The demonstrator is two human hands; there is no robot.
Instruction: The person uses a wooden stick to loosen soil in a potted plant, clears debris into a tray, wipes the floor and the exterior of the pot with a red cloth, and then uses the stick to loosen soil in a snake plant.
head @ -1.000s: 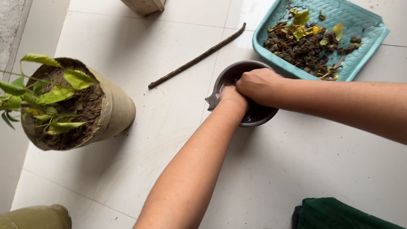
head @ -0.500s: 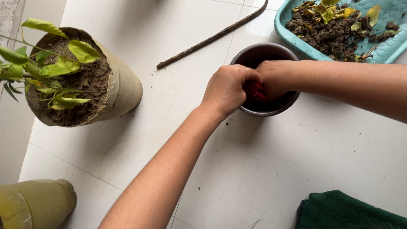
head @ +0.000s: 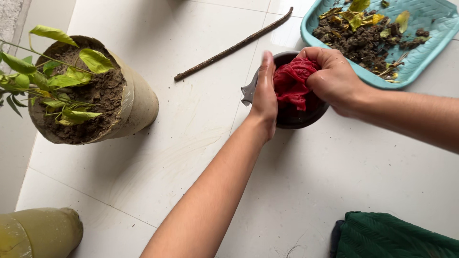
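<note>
Near edge: green cloth (head: 397, 236) & olive pot (head: 38, 231), both well apart from the work. Mid-floor: L hand (head: 264, 93) flat, fingers straight & together, braces rim of dark bowl (head: 291, 117). R hand (head: 334, 79) fisted tight on red rag (head: 292, 83), pressed inside bowl. Looks like wiping the bowl out; next prob. needs bowl held steady while rag sweeps round. Beyond: stick (head: 234, 46), teal tray (head: 432, 45) w/ soil.
</note>
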